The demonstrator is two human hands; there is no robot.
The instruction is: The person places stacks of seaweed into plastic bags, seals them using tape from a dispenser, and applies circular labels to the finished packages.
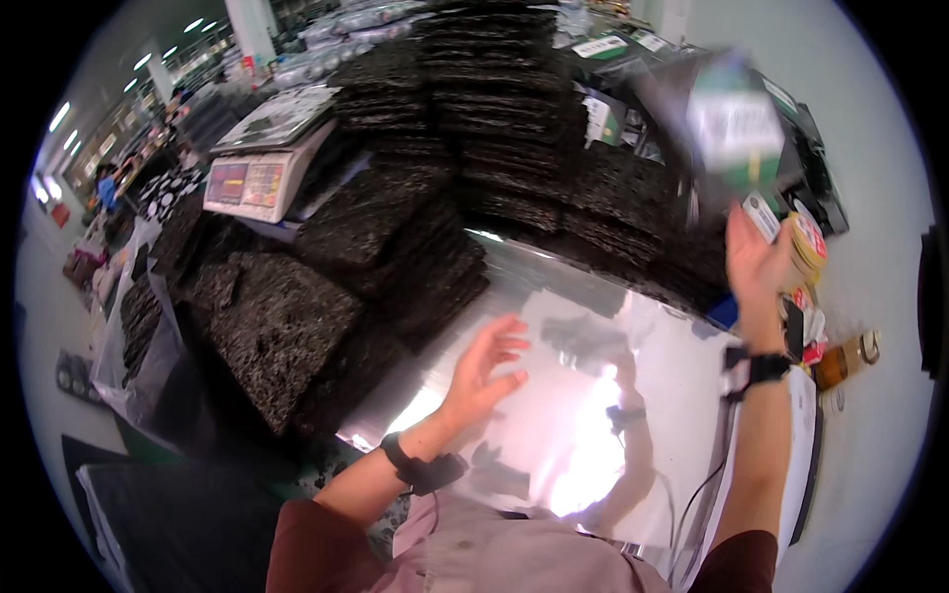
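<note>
My left hand [485, 370] hovers empty over a shiny metal work surface [667, 341], its fingers apart. My right hand [758, 256] reaches out at the far right. Just beyond its fingers is a dark flat package [667, 96] with a white and green label, blurred by motion; whether the fingers still touch it is unclear. A small white tag [761, 217] shows between thumb and fingers. Tall stacks of dark, rough sheets [504, 111], apparently dried seaweed, rise behind the metal surface. Another stack [274, 326] stands at its left.
A digital scale [248, 185] sits among the stacks at left. Labelled packages [600, 48] are piled at back right. A round yellow container [807, 248] and a bottle of amber liquid [845, 362] are right of my right hand. A clear plastic bag [159, 370] wraps sheets at left.
</note>
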